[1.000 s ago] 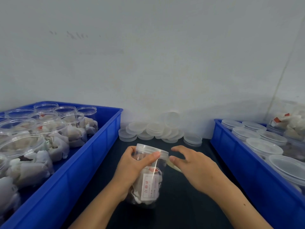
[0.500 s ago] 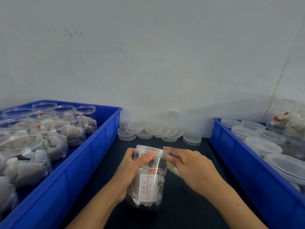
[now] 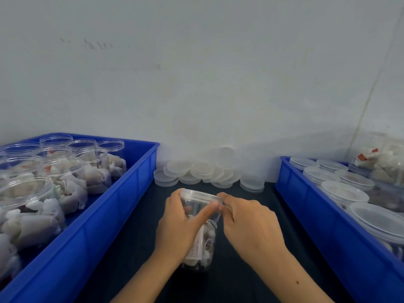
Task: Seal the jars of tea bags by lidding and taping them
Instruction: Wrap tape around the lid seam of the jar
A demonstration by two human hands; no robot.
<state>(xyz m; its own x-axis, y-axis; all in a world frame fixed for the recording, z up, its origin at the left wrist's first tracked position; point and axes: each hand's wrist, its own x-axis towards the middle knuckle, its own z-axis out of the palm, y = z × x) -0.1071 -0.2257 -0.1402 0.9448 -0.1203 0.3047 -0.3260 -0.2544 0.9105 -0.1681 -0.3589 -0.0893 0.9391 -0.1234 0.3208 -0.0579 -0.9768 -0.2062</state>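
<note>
A clear plastic jar of tea bags (image 3: 204,248) with a translucent lid (image 3: 197,194) on top stands on the dark table between the two bins. My left hand (image 3: 179,228) wraps around its left side, the thumb pressed across the front just under the lid. My right hand (image 3: 249,224) is at the jar's right shoulder, fingertips pinching a thin strip of clear tape (image 3: 226,207) against the lid's edge. The tape is hard to make out. A white label with red print shows low on the jar.
A blue bin (image 3: 122,215) on the left holds several open jars of tea bags (image 3: 65,186). A blue bin (image 3: 310,213) on the right holds several lidded jars (image 3: 345,191). Loose lids (image 3: 203,171) are stacked along the wall behind the jar.
My right hand has moved in from the right until its fingertips meet the jar's lid edge. The jar has turned under my left hand, so the label faces more to the left.
</note>
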